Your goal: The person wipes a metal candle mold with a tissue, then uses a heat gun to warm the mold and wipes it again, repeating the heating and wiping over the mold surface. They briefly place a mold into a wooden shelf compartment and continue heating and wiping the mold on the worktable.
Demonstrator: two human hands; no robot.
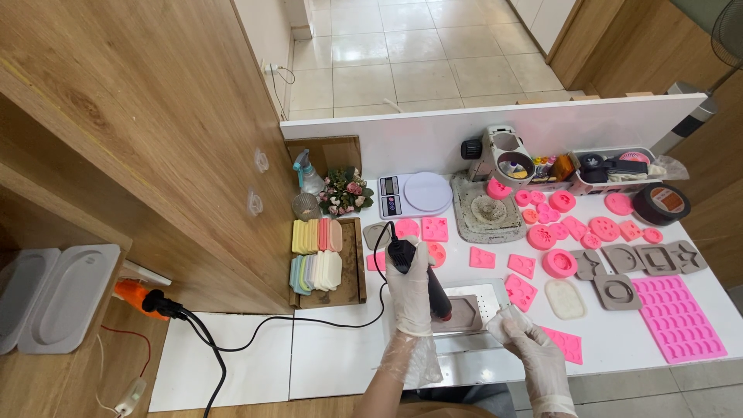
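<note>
My left hand (pixel 410 298), in a thin clear glove, is wrapped tight around the handle of a black corded heat tool (pixel 418 271), its nozzle end pointing away from me toward the pink moulds. My right hand (pixel 534 352), gloved too, is well apart from the left and pinches the near right corner of a shallow metal tray (pixel 489 298) with thumb and fingers closed on its edge. In the tray lies a grey mould (pixel 463 311), just beside the tool's red-and-black body. The tool's black cable (pixel 309 323) runs left across the white table (pixel 348 356) to an orange plug (pixel 135 298) at the wooden cabinet.

Farther out, flat pink moulds (pixel 521 265) lie scattered, with a large pink tray mould (pixel 679 317) to the right and grey moulds (pixel 642 259) beside it. To the left a wooden box (pixel 352 267) holds pastel bars. Beyond are a white kitchen scale (pixel 418 193), a spray bottle (pixel 307 172), a small bunch of flowers (pixel 344 192) and a roll of black tape (pixel 662 203).
</note>
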